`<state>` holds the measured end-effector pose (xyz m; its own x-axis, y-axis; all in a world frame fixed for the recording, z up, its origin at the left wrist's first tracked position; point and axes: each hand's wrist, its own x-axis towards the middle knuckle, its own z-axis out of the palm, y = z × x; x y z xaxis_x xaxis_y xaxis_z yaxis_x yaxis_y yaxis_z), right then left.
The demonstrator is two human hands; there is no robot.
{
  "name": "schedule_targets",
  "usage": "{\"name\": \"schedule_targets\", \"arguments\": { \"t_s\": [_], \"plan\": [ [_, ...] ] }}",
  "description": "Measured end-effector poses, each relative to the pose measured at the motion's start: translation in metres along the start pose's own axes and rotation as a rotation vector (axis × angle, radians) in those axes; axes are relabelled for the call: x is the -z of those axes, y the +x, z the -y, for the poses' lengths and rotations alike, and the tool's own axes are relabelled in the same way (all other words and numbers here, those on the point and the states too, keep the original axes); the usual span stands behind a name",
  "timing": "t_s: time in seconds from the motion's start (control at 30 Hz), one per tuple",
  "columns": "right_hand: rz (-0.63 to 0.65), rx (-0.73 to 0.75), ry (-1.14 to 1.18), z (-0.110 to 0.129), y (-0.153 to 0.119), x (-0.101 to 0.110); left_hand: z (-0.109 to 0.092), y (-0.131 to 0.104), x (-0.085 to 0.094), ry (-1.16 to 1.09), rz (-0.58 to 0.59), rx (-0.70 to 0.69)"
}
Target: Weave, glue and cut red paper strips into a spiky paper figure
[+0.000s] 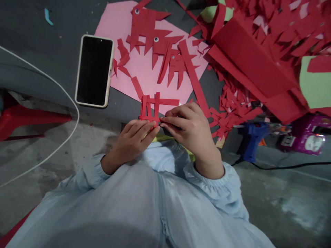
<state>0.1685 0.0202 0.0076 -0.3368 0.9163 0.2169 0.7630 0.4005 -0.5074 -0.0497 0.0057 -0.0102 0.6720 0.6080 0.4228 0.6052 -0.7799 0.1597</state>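
Close to the table's near edge, my left hand (138, 139) and my right hand (190, 125) meet at a lattice of red paper strips (156, 106). The left fingers press together on its lower end. My right fingertips are pinched at its lower right corner; what exactly lies between them is hidden. Beyond the hands, several red paper cut-outs with googly eyes (144, 26) lie on a pink paper sheet (121, 44). A long red strip (195, 81) slants across that sheet's right side.
A phone (94, 70) lies left of the pink sheet. Right are folded red paper (256, 55), a heap of red scraps (289, 20), a blue glue gun (253, 137) and a shiny purple object (307, 134). A white cable (55, 82) and red stool (28, 115) are at left.
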Motion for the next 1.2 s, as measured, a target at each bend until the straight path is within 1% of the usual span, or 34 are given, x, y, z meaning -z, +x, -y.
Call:
{"name": "schedule_targets", "arguments": {
  "t_s": [0.17,0.3,0.5,0.83,1.2],
  "plan": [
    [-0.022,0.047,-0.031,0.001,-0.003,-0.001,0.003,0.001,-0.004,0.032,-0.03,0.005],
    [-0.024,0.087,-0.036,0.002,-0.004,-0.001,0.005,0.001,-0.007,0.033,-0.073,-0.019],
    [0.014,0.101,-0.021,0.002,-0.007,0.001,0.007,0.004,-0.005,0.043,-0.128,-0.064],
    [0.04,0.193,-0.126,0.007,-0.015,0.001,0.01,0.005,-0.001,-0.037,-0.17,-0.14],
    [-0.037,0.259,-0.196,0.01,-0.013,-0.002,0.005,0.003,0.004,-0.064,-0.193,-0.102]
  ]
}}
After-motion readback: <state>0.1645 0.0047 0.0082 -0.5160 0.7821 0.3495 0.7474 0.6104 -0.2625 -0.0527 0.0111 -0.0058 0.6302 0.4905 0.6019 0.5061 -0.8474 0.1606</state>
